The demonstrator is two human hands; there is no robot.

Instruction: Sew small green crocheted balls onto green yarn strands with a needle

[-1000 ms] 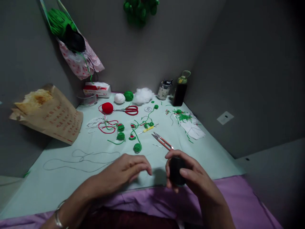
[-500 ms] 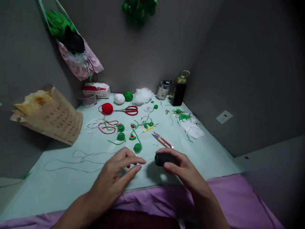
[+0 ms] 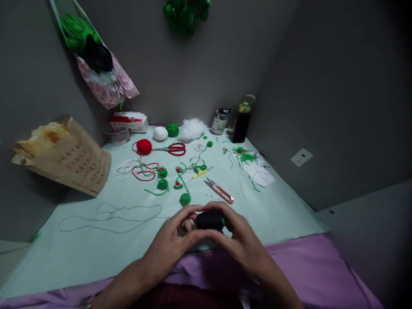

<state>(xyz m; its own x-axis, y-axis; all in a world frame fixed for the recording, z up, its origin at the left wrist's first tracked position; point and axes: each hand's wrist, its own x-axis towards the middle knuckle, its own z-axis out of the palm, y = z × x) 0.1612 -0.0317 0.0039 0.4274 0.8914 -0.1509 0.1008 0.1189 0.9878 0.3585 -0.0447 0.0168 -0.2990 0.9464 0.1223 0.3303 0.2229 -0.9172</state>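
A black spool of thread [image 3: 210,220] lies sideways between both hands, just above the near edge of the pale green table [image 3: 74,253]. My right hand [image 3: 240,240] grips it from the right, thumb on top. My left hand [image 3: 175,238] closes its fingertips on the spool's left end. A thin dark thread [image 3: 109,218] loops across the table to the left of my hands. Just beyond my hands lie a small green crocheted ball [image 3: 185,198] and orange thread snips [image 3: 219,190].
Red scissors [image 3: 175,149], red, white and green yarn balls, white stuffing [image 3: 192,129], a yellow crochet hook [image 3: 199,174] and green yarn scraps litter the table's middle and back. A dark bottle [image 3: 241,120] and jar stand at the back. A brown paper bag [image 3: 69,156] lies left.
My right hand brought the spool left and turned it sideways. My left hand moved in from the table and closed its fingers on the spool's left end.
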